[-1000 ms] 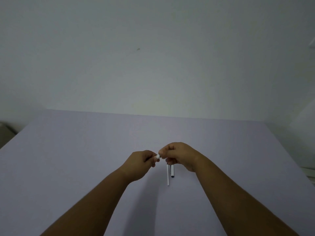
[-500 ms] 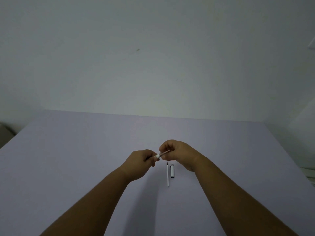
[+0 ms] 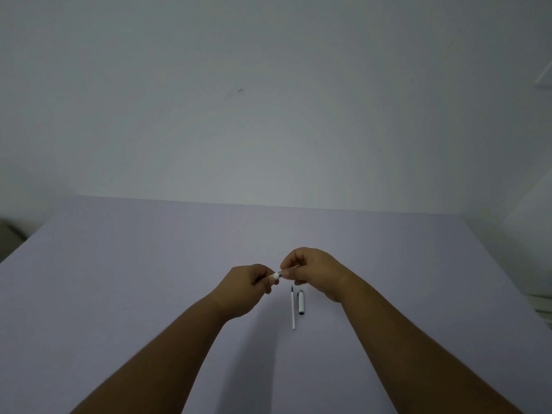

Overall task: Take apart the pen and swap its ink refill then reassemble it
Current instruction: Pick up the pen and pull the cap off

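Pen (image 3: 276,275) (both hands) unchanged; hands slightly wider

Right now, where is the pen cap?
In the head view the pen cap lies on the purple table, just below the right hand, right beside the loose ink refill.

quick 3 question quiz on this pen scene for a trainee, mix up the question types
1. True or false: the pen cap lies on the table, beside the loose refill.
2. Which hand grips the white pen barrel? A left hand B right hand
3. Fill in: both loose parts lie nearer the ___ hand.

Key: 1 true; 2 A; 3 right
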Tool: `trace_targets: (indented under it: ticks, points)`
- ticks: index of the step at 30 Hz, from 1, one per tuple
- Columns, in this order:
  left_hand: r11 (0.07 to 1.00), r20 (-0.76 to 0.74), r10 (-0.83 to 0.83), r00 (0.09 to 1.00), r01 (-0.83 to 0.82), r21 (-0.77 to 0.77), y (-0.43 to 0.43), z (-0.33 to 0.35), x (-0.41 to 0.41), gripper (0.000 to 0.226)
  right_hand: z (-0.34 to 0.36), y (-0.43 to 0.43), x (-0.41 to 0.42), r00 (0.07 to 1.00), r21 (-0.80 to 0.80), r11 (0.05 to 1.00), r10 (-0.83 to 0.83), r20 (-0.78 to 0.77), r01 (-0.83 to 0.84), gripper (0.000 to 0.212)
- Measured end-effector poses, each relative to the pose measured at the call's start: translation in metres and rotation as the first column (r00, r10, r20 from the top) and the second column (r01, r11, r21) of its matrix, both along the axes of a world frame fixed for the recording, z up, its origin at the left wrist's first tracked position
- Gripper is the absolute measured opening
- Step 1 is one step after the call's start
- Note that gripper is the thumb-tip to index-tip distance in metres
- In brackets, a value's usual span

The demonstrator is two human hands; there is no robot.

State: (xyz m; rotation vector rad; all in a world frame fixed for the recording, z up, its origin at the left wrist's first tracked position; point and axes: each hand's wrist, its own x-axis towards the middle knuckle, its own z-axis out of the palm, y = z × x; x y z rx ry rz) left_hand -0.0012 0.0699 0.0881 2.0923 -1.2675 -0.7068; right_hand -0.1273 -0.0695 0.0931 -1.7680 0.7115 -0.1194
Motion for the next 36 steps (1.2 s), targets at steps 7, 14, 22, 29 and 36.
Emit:
trace_targets:
  ticks: [7,14,22,29,36]
  points:
    - [1.0,0.006,0.003,1.0,-0.003,0.001,-0.001,0.001,-0.001,0.024,0.004,0.003,0.0,0.999,-0.011,1.0,-0.028,-0.016,0.028,0.005]
    - [0.999,-0.064,0.034,0.997,-0.035,-0.02,0.0,0.003,-0.003,0.022,0.006,0.004,-0.005,0.998,0.166,0.984,-0.061,-0.002,0.06,0.006]
    - [0.991,-0.322,0.092,0.942,-0.118,-0.063,-0.001,0.006,-0.007,0.021,0.01,0.001,0.0,0.942,0.296,0.929,-0.282,0.184,0.221,0.008]
    - [0.983,-0.447,0.139,0.883,-0.177,-0.044,-0.008,-0.005,-0.005,0.021,0.004,-0.015,0.01,0.773,0.383,0.803,-0.572,0.275,0.457,0.009]
    - [0.968,-0.55,0.23,0.803,-0.248,0.044,-0.016,-0.037,-0.009,0.02,-0.078,-0.035,-0.009,0.899,0.05,0.912,-0.39,-0.201,0.407,0.01]
